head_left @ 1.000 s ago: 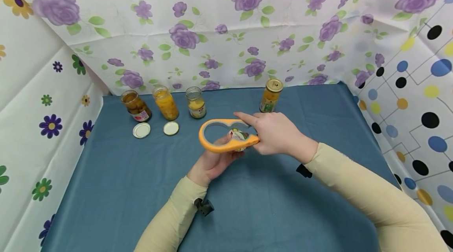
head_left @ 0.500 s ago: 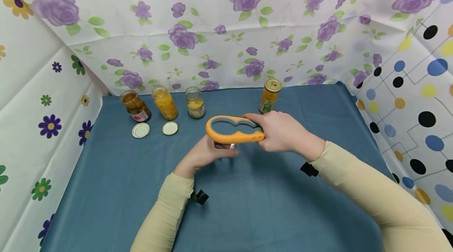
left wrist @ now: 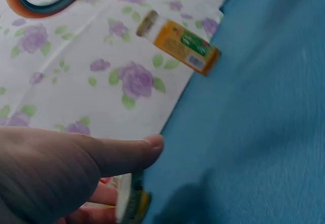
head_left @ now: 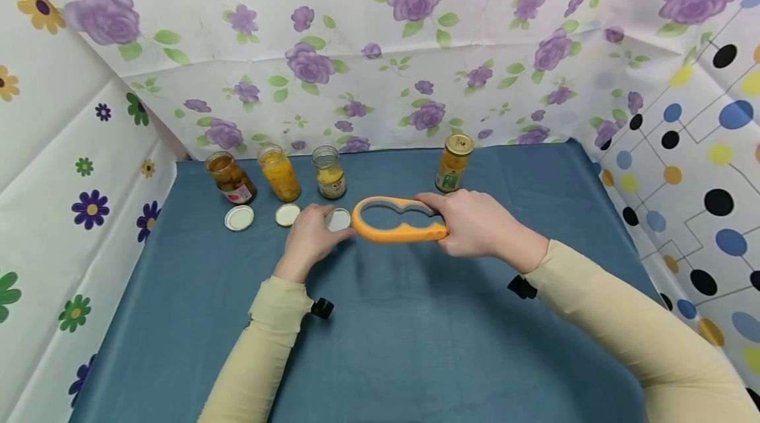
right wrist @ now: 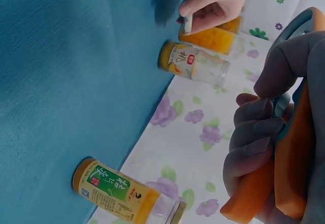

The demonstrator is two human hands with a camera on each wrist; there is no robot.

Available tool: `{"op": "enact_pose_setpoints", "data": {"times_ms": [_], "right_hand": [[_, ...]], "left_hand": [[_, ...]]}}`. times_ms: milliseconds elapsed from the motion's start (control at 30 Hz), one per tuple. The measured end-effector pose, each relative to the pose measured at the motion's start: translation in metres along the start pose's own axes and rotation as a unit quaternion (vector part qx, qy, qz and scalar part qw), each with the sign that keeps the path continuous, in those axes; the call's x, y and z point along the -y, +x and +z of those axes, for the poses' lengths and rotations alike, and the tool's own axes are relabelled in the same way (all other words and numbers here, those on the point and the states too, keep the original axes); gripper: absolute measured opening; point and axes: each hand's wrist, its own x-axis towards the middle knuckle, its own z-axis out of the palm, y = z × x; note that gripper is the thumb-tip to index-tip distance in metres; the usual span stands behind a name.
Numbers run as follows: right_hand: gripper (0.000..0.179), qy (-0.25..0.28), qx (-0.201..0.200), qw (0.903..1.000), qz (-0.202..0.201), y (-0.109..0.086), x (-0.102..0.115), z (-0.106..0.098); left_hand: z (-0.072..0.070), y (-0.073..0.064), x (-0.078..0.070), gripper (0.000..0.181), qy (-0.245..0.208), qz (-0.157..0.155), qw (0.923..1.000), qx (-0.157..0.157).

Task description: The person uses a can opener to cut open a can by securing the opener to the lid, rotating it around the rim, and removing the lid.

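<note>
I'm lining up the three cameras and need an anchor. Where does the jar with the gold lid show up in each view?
Head: the gold-lidded jar stands upright at the back of the blue cloth, right of centre.
Left wrist: upper middle, lying slantwise in the picture, at the cloth's edge.
Right wrist: bottom, left of centre, sideways in the picture.
Shared landmark: the purple-flowered backdrop behind the jar.

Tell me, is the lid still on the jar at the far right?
Yes, the far-right jar still wears its gold lid, standing apart from the three open jars.
</note>
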Motion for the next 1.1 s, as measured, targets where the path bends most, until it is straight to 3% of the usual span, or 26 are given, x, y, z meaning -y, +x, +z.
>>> {"op": "enact_pose_setpoints", "data": {"times_ms": [200,367,633,1100], "right_hand": [[0.072,0.0,0.004,1.0,0.006,-0.001,0.0,0.001],[0.073,0.001,0.013,0.9998,0.014,-0.001,0.0,0.001],[0.072,-0.003,0.014,0.9998,0.013,-0.002,-0.004,0.004],[0.072,-0.014,0.021,0.9997,0.007,-0.002,-0.002,0.006]], "left_hand": [[0.012,0.015,0.011,0.078,0.03,0.002,0.9985,-0.045],[0.024,0.023,0.018,0.08,0.043,0.017,0.9969,-0.063],[0.03,0.026,0.018,0.082,0.065,0.039,0.9934,-0.087],[0.036,0.024,0.021,0.081,0.064,0.052,0.9876,-0.134]]}}
